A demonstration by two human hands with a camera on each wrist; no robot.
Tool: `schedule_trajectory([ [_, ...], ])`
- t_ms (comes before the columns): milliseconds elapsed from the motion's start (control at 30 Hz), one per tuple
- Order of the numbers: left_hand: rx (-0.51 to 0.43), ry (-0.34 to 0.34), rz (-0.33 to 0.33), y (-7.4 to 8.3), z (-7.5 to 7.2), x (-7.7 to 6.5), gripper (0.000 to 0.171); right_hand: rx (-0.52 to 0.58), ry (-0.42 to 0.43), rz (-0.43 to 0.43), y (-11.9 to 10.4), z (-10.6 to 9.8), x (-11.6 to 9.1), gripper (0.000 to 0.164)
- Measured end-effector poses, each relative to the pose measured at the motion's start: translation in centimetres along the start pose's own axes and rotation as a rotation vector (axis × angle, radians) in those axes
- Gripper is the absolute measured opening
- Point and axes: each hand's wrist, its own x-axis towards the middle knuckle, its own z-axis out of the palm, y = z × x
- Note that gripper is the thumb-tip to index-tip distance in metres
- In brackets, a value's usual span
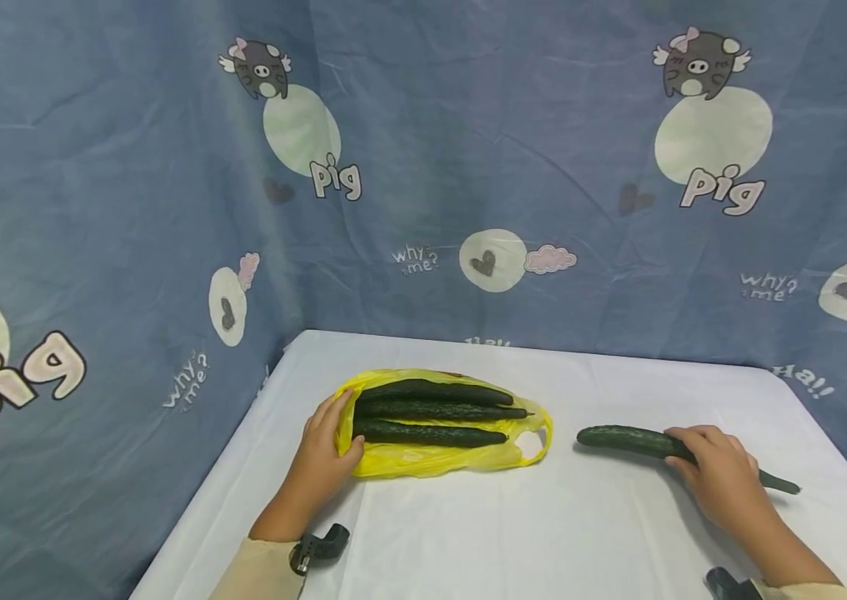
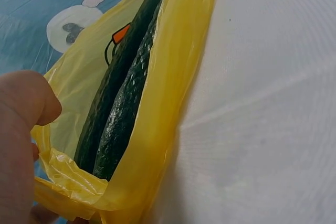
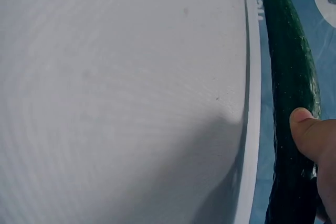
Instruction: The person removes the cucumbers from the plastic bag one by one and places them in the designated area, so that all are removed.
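Note:
A yellow plastic bag (image 1: 423,462) lies on the table with three cucumbers (image 1: 431,434) side by side in it, seen through its open side. At the bag's left end, my left hand (image 1: 326,450) holds the edge, thumb toward me. In the left wrist view the thumb and fingers (image 2: 26,103) are at the bag's gathered rim, next to two dark green cucumbers (image 2: 123,114). On the right, my right hand (image 1: 724,475) grips a single long cucumber (image 1: 622,439) around its middle. The right wrist view shows the thumb (image 3: 310,135) pressed along this cucumber (image 3: 291,51).
A white cloth covers the table (image 1: 513,533). Behind it and to the left hangs a blue curtain (image 1: 423,167) printed with pigs and lettering. Dark camera mounts (image 1: 318,548) sit at both wrists. The bag's handle loop (image 1: 539,442) points right, toward the single cucumber.

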Motion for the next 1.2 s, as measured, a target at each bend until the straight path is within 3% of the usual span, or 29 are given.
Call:
schedule_trajectory([
  [567, 0.002, -0.004, -0.002, -0.1, -0.4, 0.1, 0.081, 0.001, -0.15, 0.09, 0.7, 0.3, 0.6, 0.043],
  [933, -0.008, 0.009, -0.036, -0.1, 0.0, -0.5, 0.081, -0.019, -0.204, 0.086, 1.0, 0.0, 0.8, 0.047],
  [1200, -0.008, 0.01, 0.0, 0.2, -0.2, -0.1, 0.081, -0.027, -0.244, 0.121, 0.9, -0.3, 1.0, 0.053],
])
